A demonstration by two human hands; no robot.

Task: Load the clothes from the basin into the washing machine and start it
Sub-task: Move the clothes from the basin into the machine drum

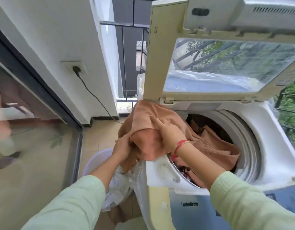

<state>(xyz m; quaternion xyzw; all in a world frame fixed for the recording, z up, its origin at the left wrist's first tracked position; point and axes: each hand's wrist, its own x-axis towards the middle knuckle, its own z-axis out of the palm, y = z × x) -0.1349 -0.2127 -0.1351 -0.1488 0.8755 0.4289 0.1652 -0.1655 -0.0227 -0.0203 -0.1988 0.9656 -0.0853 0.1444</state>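
Observation:
A large orange cloth [148, 120] hangs over the left rim of the top-loading washing machine [263, 146], whose lid [223, 67] stands raised. Part of the cloth lies inside the drum [246, 130] with other clothes. My left hand [122, 146] grips a bunch of the cloth just outside the rim. My right hand [166, 130] rests flat on top of it, fingers pointing left, pressing it. The pale basin [93, 163] sits on the floor beside the machine under my left arm, holding white clothes [120, 190].
A black power cord [93, 95] runs from a wall socket [76, 68] to the floor behind the machine. A glass sliding door [27, 113] is on the left. A balcony railing [127, 47] stands behind, and a plastic cover [140, 83] clings to the machine's side.

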